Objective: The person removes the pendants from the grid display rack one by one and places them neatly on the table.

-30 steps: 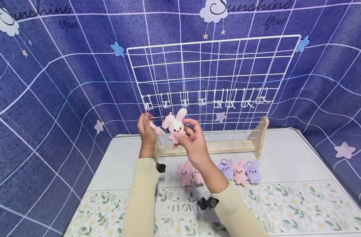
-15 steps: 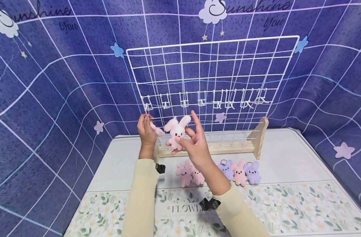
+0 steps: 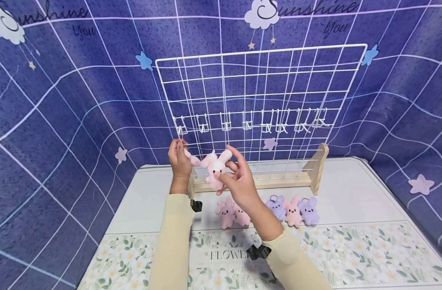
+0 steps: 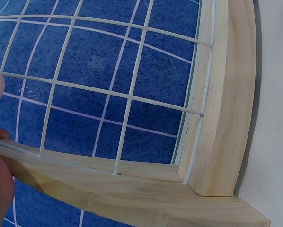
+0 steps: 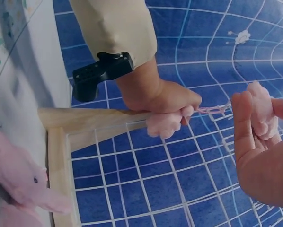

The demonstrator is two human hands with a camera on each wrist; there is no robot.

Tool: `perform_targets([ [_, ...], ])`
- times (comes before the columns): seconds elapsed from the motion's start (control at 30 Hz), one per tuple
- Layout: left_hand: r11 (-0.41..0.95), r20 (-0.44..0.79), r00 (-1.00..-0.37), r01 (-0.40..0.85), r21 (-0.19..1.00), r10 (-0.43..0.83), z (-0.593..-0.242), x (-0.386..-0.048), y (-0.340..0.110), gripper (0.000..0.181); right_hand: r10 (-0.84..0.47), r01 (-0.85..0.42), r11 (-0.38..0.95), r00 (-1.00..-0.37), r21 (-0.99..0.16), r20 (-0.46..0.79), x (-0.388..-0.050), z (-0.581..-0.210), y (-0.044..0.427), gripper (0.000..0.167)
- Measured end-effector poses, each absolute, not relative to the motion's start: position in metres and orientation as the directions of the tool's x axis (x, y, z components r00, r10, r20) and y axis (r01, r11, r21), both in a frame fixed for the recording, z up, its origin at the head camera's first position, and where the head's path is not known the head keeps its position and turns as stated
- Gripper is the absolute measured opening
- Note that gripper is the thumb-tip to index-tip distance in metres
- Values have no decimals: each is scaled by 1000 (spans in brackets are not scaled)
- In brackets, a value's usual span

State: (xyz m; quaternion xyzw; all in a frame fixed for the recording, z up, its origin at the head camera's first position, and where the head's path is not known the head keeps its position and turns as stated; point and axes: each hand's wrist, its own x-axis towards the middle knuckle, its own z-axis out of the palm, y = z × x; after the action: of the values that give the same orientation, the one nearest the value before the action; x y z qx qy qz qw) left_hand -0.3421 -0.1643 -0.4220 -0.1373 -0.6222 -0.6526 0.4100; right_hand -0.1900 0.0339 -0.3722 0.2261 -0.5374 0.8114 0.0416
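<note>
In the head view my right hand (image 3: 239, 177) pinches a pink bunny plush keychain (image 3: 215, 166), which faces me with a small ring on top. Its thumb lies across the bunny's front; in the right wrist view the same plush (image 5: 260, 106) sits between thumb and fingers. My left hand (image 3: 179, 159) holds a second pink plush (image 5: 164, 124) at the rack's left end. From that plush a pink cord (image 5: 210, 110) runs to the leftmost hook (image 3: 181, 129). Most of this second plush is hidden by the left hand in the head view.
A white wire grid rack (image 3: 258, 73) on a wooden stand (image 3: 319, 169) carries a row of hooks. Several pink and purple bunny plushes, including a purple one (image 3: 309, 211), lie on the table before it. A flowered mat (image 3: 351, 253) covers the table's front.
My right hand and its bunny have moved down slightly. The right index finger, raised half a second ago, is now bent beside the bunny's ear. My left hand has stayed put.
</note>
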Motion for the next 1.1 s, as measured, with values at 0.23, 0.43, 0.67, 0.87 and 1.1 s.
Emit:
perform_targets([
  [0.23, 112, 703, -620, 718, 687, -348, -421, -342, -165, 33, -169, -285, -377, -915, -881, 368, -195, -382, 33, 79],
  [0.43, 116, 703, -622, 715, 689, -344, -422, -343, -166, 33, -208, -240, -335, -924, -911, 320, -199, -391, 32, 76],
  [0.67, 85, 690, -625, 716, 693, -365, -421, -343, -164, 29, -239, -207, -310, -928, -928, 287, -200, -399, 31, 67],
  [0.87, 68, 686, -628, 718, 693, -368, -420, -343, -164, 27, -250, -162, -283, -939, -945, 236, -201, -401, 30, 64],
  [1.1, 90, 687, -626, 712, 697, -368, -422, -343, -164, 28, -263, -136, -210, -946, -968, 190, -205, -407, 31, 62],
])
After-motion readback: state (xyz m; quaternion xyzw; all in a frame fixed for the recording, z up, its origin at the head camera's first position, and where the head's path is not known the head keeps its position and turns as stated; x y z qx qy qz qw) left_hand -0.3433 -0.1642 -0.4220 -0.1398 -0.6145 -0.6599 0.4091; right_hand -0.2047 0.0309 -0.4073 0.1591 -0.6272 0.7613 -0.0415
